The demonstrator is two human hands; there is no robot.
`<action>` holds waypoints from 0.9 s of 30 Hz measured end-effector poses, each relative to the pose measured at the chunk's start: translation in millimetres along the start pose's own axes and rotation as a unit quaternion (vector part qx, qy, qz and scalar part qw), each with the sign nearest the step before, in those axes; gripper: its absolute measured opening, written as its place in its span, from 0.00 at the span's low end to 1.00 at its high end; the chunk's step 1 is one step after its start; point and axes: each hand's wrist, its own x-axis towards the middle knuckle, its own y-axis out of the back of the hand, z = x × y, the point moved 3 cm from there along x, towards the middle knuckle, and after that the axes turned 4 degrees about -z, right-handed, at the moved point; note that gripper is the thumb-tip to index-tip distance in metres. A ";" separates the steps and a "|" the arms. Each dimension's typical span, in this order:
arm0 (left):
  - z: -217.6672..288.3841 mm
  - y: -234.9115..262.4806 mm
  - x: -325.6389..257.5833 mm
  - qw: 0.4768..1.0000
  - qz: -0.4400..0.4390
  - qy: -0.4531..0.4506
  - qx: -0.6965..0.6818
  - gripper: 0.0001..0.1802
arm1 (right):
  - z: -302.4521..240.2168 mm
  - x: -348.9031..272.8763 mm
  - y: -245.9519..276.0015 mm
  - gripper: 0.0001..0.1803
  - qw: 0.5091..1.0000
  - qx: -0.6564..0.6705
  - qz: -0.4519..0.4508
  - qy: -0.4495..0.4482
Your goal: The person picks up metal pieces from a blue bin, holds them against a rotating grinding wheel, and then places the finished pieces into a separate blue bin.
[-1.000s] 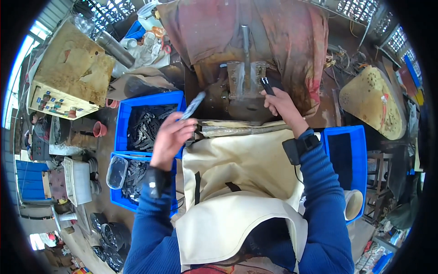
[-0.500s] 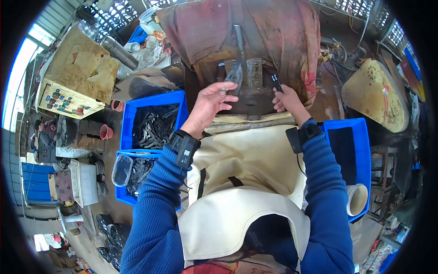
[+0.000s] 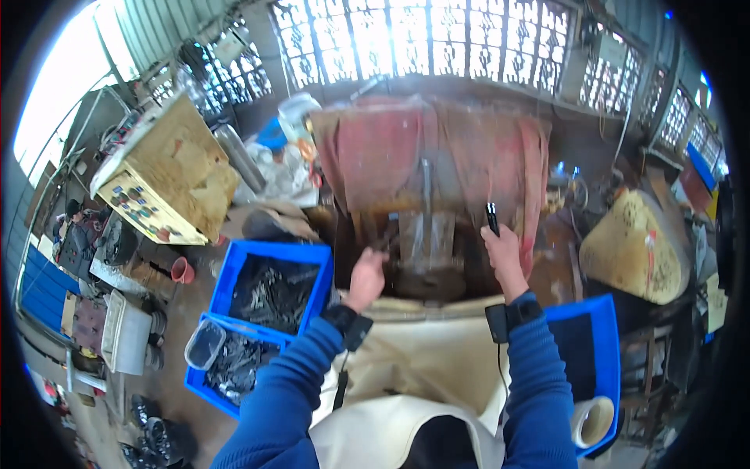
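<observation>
My right hand [image 3: 505, 252] is closed on a narrow black piece [image 3: 492, 218] with shiny spots at its upper end, held upright. It is at the right side of the machine opening [image 3: 473, 270], apart from the wet-looking block [image 3: 426, 241] in the middle. My left hand [image 3: 367, 279] is at the opening's left side, its fingers smeared by motion. Whether it holds anything cannot be made out. A metal pipe [image 3: 426, 184] comes down above the block. Stained reddish cloth [image 3: 375, 156] drapes over the machine, and a cream apron [image 3: 422, 352] covers my lap.
Two blue bins [image 3: 269, 248] with dark strips stand at left, a clear tub [image 3: 205, 345] on the nearer one. Another blue bin [image 3: 613, 344] at right holds a pale cylinder [image 3: 592, 422]. A stained control box [image 3: 183, 172] is at left; a yellowish triangular guard [image 3: 637, 250] is at right.
The view has tilted up, showing more of the window grille. My left hand, earlier with fingers apart, is now blurred and lower beside the block. My right hand still holds the black piece.
</observation>
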 end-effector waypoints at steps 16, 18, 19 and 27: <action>12.9 -4.0 2.5 0.989 -0.080 0.087 0.091 0.16 | -137.1 67.7 -106.9 0.17 0.893 -0.387 0.076 0.217; 13.0 -4.3 3.2 0.988 -0.087 0.082 0.093 0.16 | -135.1 72.3 -112.7 0.17 0.890 -0.404 0.059 0.203; 12.9 -3.9 2.8 0.988 -0.091 0.080 0.094 0.16 | -131.7 75.2 -116.4 0.16 0.881 -0.418 0.057 0.215; 12.8 -4.1 3.5 0.985 -0.111 0.081 0.101 0.17 | -119.4 91.3 -127.8 0.15 0.853 -0.456 0.056 0.249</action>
